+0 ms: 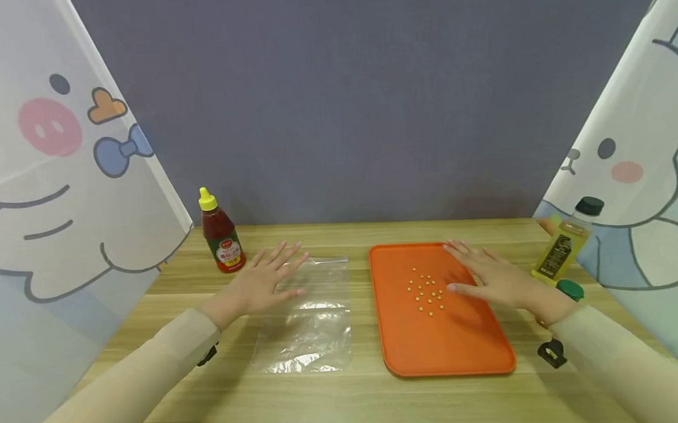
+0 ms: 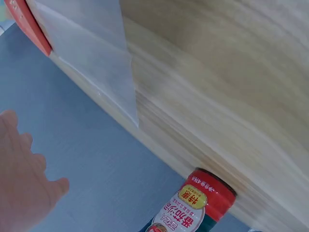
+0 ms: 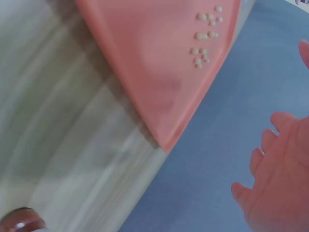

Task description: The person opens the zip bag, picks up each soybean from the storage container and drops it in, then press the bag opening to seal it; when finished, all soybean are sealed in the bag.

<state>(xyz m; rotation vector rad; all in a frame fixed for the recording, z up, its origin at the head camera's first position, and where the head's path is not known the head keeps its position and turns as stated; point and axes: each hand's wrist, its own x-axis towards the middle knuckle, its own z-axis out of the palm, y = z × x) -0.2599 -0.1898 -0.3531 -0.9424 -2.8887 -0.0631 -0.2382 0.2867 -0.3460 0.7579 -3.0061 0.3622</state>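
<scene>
My left hand (image 1: 257, 289) is spread with straight fingers over the left part of a clear plastic bag (image 1: 316, 329); it holds nothing. In the left wrist view the same hand (image 2: 24, 179) shows at the left edge. Above the right side of an orange tray (image 1: 436, 352) my right hand (image 1: 501, 280) is spread too, empty. The right wrist view shows this hand (image 3: 282, 179) at the right, beside the tray (image 3: 154, 72). Several small pale round pieces (image 1: 430, 301) lie scattered on the tray.
A red sauce bottle (image 1: 223, 238) with a yellow cap stands at the back left. On the right are a yellow oil bottle (image 1: 562, 249) with a dark cap and a green-capped container (image 1: 571, 289), partly hidden by my right arm. A grey panel (image 1: 334, 111) rises behind the table.
</scene>
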